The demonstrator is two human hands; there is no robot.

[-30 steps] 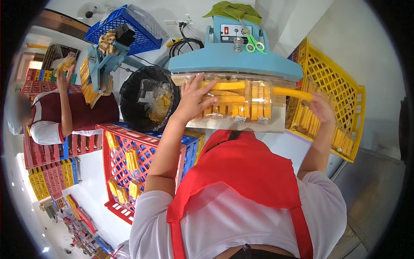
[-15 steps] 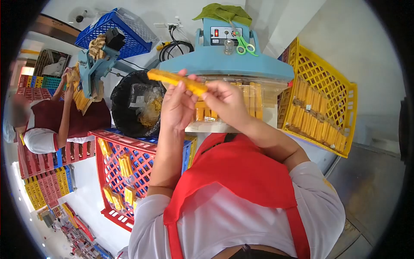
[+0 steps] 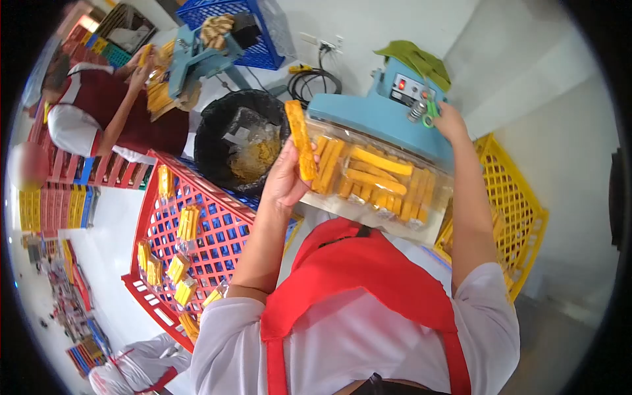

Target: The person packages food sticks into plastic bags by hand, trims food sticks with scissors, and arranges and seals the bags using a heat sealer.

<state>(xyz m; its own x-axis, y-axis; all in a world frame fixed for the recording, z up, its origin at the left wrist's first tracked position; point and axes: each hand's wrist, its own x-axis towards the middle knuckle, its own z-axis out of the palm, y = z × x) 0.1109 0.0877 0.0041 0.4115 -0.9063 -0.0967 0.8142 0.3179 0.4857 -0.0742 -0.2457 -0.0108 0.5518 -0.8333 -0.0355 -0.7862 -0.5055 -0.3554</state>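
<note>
My left hand is closed around the lower part of a long yellow-orange snack stick, which points upward. Below the blue sealing machine lie clear packs of similar sticks, close to that hand. At the machine's right side, my right hand has its fingers at the handles of green-handled scissors. Its fingertips are partly hidden, but they seem closed on a handle. A metal spring-like coil sits just left of the scissors.
A black-lined bin with scraps stands at left, above a red crate holding bagged sticks. A yellow crate is at right. Another person works at a second sealer; a further person is at lower left.
My right hand has left the stick and moved up and right to the scissors. My left hand alone holds the stick, now turned more upright. The view has rotated.
</note>
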